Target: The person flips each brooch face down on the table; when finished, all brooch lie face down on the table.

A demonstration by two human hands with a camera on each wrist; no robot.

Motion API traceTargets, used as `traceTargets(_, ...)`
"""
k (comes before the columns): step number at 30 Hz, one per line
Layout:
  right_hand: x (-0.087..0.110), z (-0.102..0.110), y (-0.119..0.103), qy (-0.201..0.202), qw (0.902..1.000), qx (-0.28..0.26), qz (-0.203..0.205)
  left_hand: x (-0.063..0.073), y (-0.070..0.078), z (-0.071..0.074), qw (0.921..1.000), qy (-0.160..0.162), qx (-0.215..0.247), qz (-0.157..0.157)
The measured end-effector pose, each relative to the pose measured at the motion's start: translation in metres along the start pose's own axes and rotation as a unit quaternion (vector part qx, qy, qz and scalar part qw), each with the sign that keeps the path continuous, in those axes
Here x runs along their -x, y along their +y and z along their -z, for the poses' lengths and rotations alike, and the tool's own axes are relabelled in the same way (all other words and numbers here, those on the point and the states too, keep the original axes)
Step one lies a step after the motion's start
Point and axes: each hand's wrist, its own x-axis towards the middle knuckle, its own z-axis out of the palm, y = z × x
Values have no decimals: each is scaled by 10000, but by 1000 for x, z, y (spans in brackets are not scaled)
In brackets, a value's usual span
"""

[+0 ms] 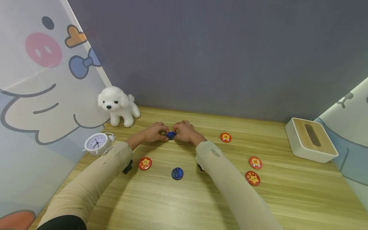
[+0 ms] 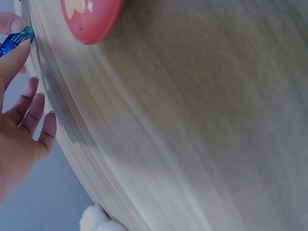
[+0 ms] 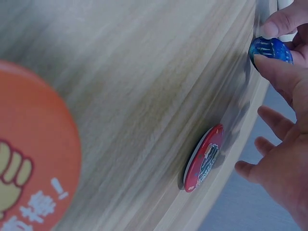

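A round blue button badge is pinched between my two hands, tilted up toward me. My left hand grips its left edge with thumb and index finger, and the right hand holds the opposite edge likewise. Both wrist views show the remaining fingers spread away from the badge. Nearer me on the table lies a second blue badge. To its left is a red badge with a yellow star. Right of the hands rests a red badge with a medal design.
Farther right lie another red medal badge and a red star badge. A tissue box with a wooden lid stands at the right edge. At the left are a white plush dog and a white alarm clock.
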Motion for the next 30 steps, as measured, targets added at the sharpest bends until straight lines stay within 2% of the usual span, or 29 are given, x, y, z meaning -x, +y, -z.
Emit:
traceTargets(11,2,-1,-2,202,9997,33,107,4,-1,0,9997,158,-26,-168)
traceTargets(17,2,-1,-3,264,9991,219,266,7,-1,0,9995,217,-80,-234)
traceTargets(30,6,-1,-8,-69,9986,419,316,13,-2,2,9990,266,-221,-272)
